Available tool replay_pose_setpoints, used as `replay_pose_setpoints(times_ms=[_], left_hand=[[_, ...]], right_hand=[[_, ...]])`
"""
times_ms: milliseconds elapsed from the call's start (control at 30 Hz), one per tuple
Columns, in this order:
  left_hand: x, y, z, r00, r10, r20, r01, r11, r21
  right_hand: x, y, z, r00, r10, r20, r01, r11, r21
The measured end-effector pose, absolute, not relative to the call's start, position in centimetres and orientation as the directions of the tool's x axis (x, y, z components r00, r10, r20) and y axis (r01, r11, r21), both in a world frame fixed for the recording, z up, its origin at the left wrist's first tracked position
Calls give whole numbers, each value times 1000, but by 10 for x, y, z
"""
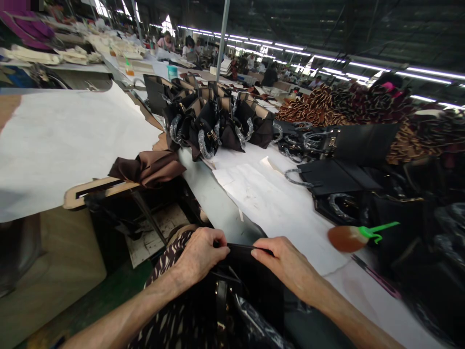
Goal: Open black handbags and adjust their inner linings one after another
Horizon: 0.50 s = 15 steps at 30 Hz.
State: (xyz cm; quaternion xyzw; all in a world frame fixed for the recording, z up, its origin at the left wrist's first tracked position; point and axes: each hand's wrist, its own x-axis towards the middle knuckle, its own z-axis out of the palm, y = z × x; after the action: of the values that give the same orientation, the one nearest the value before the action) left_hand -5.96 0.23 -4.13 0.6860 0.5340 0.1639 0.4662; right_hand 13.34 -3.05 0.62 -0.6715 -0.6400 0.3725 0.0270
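Observation:
A black handbag (254, 291) rests on my lap against the table edge, its top edge stretched between my two hands. My left hand (203, 252) pinches that edge between thumb and fingers on the left side. On the right, my right hand (285, 259) pinches the same edge, thumb and forefinger closed on it. Below my hands show gold-coloured fittings and a handle wrapped in clear plastic (254, 317). The inside of the bag is too dark to make out.
To the right lie a brown glue bottle (347, 239) with a green nozzle, a thin pinkish tool (381, 278) and black bags (337, 177). More bags (218, 114) stand ahead on white paper (265, 194). Brown cloth (148, 168) lies at left. People work far back.

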Motion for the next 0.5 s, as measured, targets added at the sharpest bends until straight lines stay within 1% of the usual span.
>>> replay_pose_setpoints(times_ms=[167,300,367,433,500], left_hand=[[-56,2,-43,348,907,-238,609,-26,793],[-54,2,-40,332,913,-237,629,-27,777],[-53,2,-38,331,912,-242,631,-23,775],[-52,1,-37,342,906,-250,626,-21,779],[-52,1,-38,356,899,-254,615,-21,788]], right_hand=[[134,-32,6,-110,882,-457,840,-163,-517],[134,-30,11,-108,881,-460,867,-143,-477],[131,-28,15,-131,885,-448,891,-93,-444],[125,-25,17,-164,901,-402,915,-13,-403],[116,-22,15,-201,914,-353,940,78,-333]])
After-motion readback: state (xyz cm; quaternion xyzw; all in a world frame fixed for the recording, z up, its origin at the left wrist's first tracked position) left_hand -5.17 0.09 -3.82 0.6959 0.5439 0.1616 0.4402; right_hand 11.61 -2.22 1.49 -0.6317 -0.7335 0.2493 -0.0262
